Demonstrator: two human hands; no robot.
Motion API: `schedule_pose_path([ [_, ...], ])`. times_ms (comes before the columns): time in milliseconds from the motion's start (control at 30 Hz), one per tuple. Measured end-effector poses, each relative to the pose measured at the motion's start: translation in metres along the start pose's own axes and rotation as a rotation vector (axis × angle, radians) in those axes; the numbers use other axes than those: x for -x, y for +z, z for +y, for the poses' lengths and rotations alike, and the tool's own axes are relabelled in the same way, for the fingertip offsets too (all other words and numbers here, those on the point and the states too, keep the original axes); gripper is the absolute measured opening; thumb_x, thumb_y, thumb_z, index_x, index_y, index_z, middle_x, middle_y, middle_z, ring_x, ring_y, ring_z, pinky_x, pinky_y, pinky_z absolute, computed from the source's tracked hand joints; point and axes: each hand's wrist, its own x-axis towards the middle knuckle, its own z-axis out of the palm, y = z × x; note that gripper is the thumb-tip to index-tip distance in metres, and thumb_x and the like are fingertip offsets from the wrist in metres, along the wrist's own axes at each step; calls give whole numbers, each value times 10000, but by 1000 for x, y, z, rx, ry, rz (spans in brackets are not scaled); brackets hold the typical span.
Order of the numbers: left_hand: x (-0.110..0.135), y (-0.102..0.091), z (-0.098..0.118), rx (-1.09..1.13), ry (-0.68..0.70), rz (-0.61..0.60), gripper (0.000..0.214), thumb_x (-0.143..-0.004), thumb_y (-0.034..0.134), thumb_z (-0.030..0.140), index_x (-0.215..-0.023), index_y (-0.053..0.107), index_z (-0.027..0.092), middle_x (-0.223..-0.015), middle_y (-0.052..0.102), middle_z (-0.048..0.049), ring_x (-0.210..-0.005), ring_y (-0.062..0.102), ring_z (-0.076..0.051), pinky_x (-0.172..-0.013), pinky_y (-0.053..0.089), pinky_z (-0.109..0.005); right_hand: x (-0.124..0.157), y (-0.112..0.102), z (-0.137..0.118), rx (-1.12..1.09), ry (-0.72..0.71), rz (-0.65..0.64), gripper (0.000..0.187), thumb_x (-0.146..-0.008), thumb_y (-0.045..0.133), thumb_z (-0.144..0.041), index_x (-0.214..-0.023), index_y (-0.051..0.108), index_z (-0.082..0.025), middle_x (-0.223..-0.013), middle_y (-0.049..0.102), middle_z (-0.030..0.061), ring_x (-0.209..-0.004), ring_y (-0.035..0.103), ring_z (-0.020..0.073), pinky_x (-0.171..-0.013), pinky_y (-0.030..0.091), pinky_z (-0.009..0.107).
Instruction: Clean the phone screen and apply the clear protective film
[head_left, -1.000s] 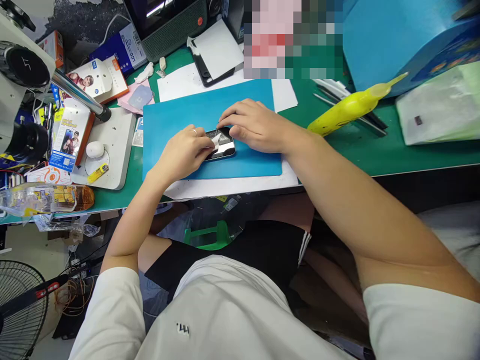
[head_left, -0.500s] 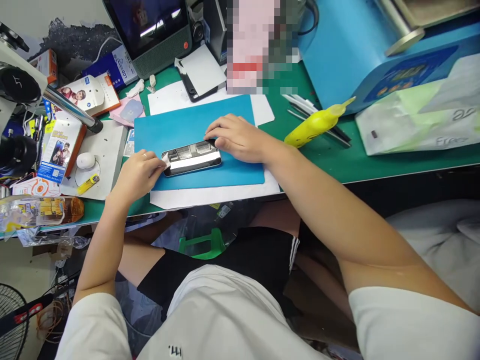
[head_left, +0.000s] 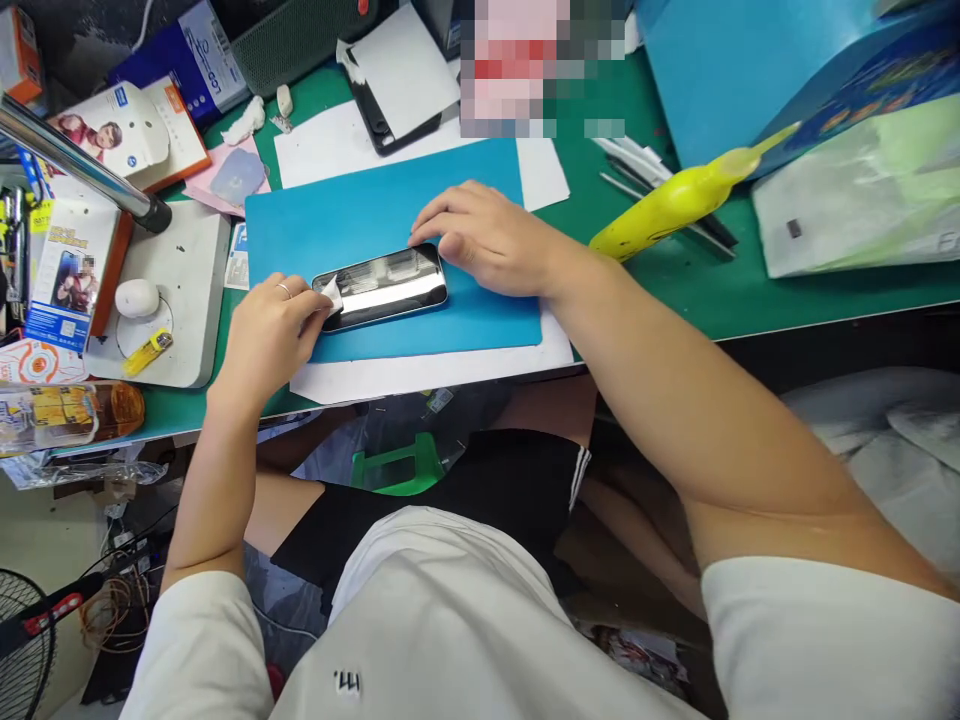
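Note:
A smartphone (head_left: 390, 288) lies face up on a blue mat (head_left: 480, 320), its dark glass mirroring bright shapes. My left hand (head_left: 274, 325) is at the phone's left end, thumb and fingers pinching a small white wipe (head_left: 331, 296) against the glass. At the far right corner rests my right hand (head_left: 487, 240). Its fingers are stretched out along the phone's top edge, the thumb apart from them, and it holds nothing.
White paper (head_left: 420, 378) shows under the mat. To the right are a yellow squeeze bottle (head_left: 667, 212), thin tools (head_left: 637, 165) and a plastic packet (head_left: 862, 195). On the left stand a grey base (head_left: 191, 290) bearing a lighter (head_left: 148, 352), boxes (head_left: 71, 270) and a drink bottle (head_left: 82, 412).
The view has tilted down and come closer to the mat. My left hand's white wipe lies slightly further onto the glass. My right hand stays at the phone's right corner.

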Motion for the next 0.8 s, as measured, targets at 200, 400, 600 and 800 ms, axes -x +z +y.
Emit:
schedule_pose_path([
  [200,-6,5,-10,-49,-48,22,270,-1127,590,283,-1043,840,226,-981,788,-92,-975,730,-308,-840,571,-441,-1,2,0,-11,-5,-12,906,-1122,155,-835,-1291,809,-231,-1391,743,177,-1334,630,437,-1202,435,689],
  [400,-12,10,-5,29,-77,5,233,-1121,598,263,-1056,817,215,-972,763,-80,-1011,726,-296,-899,569,-430,1,3,-4,-17,46,6,930,-1114,139,-839,-1272,825,-232,-1395,756,191,-1344,621,419,-1213,439,656],
  [600,7,8,3,63,-65,-16,311,-1152,524,271,-1181,826,200,-1053,785,-110,-1041,719,-299,-945,584,-442,1,5,-4,-20,26,36,1044,-1097,89,-875,-1272,845,-177,-1365,765,204,-1341,638,417,-1199,446,650],
  [800,23,8,17,27,-42,-47,397,-1154,461,255,-1366,792,202,-1111,776,-139,-1042,689,-319,-945,586,-477,2,7,-1,-2,36,34,1062,-1069,75,-913,-1282,841,-209,-1380,772,203,-1323,649,413,-1178,464,662],
])
